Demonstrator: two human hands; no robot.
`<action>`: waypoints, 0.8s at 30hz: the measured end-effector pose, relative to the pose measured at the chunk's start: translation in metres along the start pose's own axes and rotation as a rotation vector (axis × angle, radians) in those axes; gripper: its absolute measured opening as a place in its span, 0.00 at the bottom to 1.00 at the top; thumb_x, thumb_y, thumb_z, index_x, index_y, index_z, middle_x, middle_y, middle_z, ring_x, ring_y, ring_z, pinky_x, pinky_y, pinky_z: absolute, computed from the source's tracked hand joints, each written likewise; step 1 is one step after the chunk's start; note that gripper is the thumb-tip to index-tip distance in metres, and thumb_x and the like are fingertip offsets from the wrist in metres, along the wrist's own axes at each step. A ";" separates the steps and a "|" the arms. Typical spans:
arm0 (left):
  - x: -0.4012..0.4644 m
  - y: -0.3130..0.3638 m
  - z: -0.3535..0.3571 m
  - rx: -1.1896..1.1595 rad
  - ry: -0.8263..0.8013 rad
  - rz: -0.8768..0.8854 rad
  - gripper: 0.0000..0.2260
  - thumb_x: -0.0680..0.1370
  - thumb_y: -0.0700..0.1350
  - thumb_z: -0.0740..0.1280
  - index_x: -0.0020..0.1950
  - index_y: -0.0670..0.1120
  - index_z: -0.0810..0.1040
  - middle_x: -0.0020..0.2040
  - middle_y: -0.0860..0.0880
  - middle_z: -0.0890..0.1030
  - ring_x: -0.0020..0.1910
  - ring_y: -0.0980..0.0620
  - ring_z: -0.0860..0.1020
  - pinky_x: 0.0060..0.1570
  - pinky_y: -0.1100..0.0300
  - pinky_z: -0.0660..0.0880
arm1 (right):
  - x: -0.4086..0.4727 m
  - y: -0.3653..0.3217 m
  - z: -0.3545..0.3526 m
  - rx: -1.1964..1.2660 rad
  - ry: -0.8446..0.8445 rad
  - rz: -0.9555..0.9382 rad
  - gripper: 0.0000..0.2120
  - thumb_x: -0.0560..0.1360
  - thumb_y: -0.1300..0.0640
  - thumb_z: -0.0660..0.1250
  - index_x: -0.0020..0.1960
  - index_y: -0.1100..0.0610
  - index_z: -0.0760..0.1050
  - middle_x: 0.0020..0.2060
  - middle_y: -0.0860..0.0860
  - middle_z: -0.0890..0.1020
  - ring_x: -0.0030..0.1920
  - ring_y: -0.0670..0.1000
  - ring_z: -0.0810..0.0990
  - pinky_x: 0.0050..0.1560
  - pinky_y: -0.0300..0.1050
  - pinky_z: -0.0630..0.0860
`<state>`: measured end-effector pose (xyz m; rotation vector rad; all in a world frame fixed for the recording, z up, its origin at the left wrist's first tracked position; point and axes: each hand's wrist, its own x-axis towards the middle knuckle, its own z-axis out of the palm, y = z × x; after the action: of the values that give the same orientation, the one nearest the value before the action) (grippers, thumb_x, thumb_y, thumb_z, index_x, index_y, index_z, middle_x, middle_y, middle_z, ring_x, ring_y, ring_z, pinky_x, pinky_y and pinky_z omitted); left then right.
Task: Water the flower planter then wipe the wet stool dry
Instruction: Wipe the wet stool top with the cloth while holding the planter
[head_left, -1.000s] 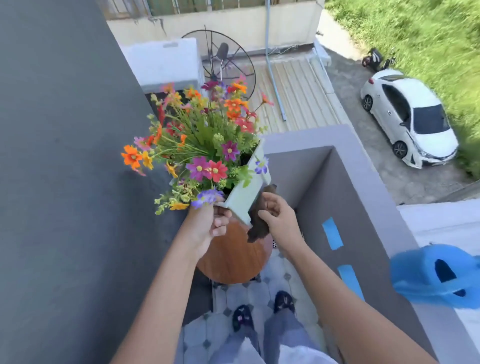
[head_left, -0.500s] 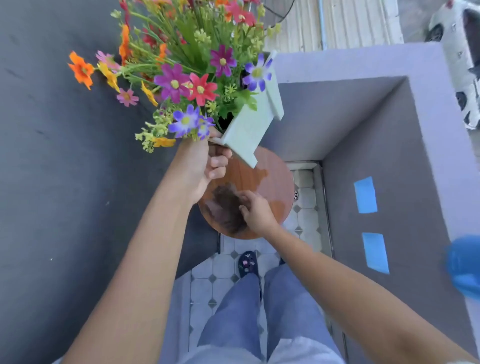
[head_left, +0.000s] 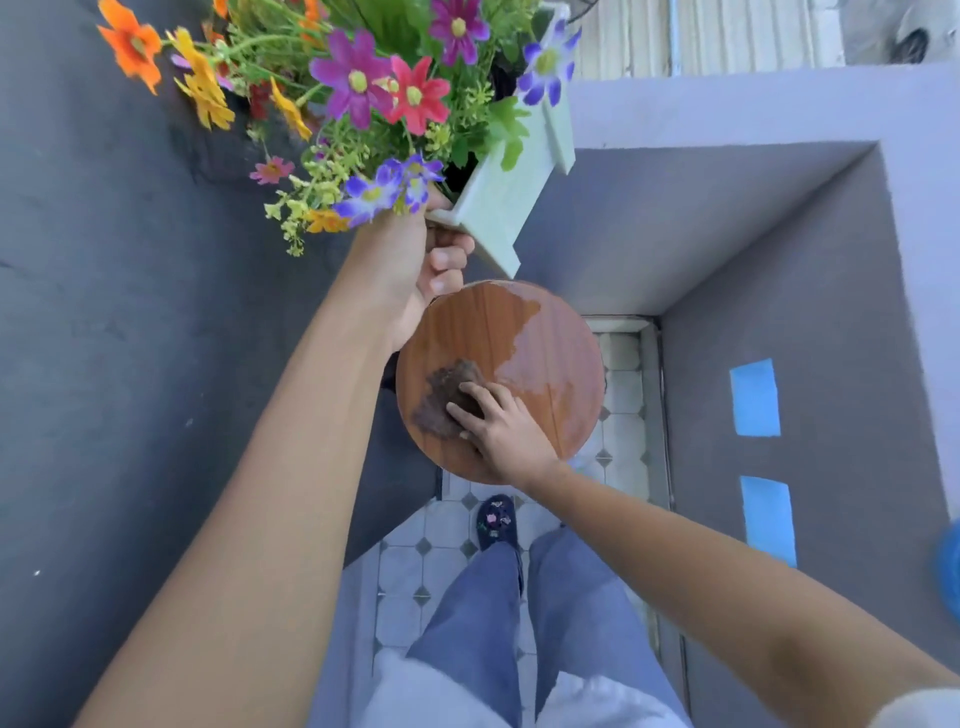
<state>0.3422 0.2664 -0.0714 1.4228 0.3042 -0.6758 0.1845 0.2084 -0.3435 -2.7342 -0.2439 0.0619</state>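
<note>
Overhead, a round wooden stool (head_left: 545, 322) at frame center shows a wet sheen across its right half. The right hand (head_left: 501, 423) presses a brown cloth (head_left: 441, 395) flat on its left side, while the left hand (head_left: 421, 265) grips the pale green flower planter (head_left: 498, 197), lifted clear at upper center.

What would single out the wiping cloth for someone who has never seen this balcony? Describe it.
Find the round wooden stool standing in the corner of the grey balcony walls, below the lifted planter of bright flowers. On the near-left part of its seat, under the right hand, lies the cloth. It is the only dark brown, rough, crumpled thing on the smooth orange-brown top, beside a glossy wet patch.
</note>
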 end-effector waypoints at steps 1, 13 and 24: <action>0.002 0.002 0.002 -0.011 -0.001 0.001 0.12 0.80 0.37 0.53 0.37 0.44 0.67 0.31 0.45 0.72 0.22 0.55 0.63 0.21 0.64 0.58 | 0.004 0.010 -0.005 -0.006 0.006 -0.030 0.18 0.79 0.54 0.68 0.68 0.52 0.76 0.69 0.56 0.72 0.65 0.61 0.71 0.55 0.56 0.76; 0.013 0.018 0.009 -0.048 0.001 0.011 0.12 0.80 0.37 0.53 0.38 0.43 0.68 0.30 0.45 0.71 0.23 0.55 0.63 0.21 0.64 0.58 | 0.025 0.120 -0.065 0.077 0.160 0.348 0.19 0.72 0.69 0.69 0.62 0.60 0.81 0.61 0.61 0.76 0.58 0.65 0.71 0.59 0.58 0.75; 0.027 0.023 0.003 0.012 0.012 0.022 0.13 0.80 0.37 0.53 0.36 0.43 0.68 0.32 0.44 0.71 0.23 0.54 0.63 0.22 0.64 0.58 | 0.002 -0.014 0.017 0.209 -0.002 -0.153 0.18 0.76 0.61 0.70 0.65 0.56 0.79 0.61 0.57 0.74 0.57 0.59 0.72 0.58 0.55 0.75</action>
<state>0.3761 0.2566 -0.0678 1.4405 0.2943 -0.6526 0.1832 0.2281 -0.3536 -2.5003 -0.4213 0.0452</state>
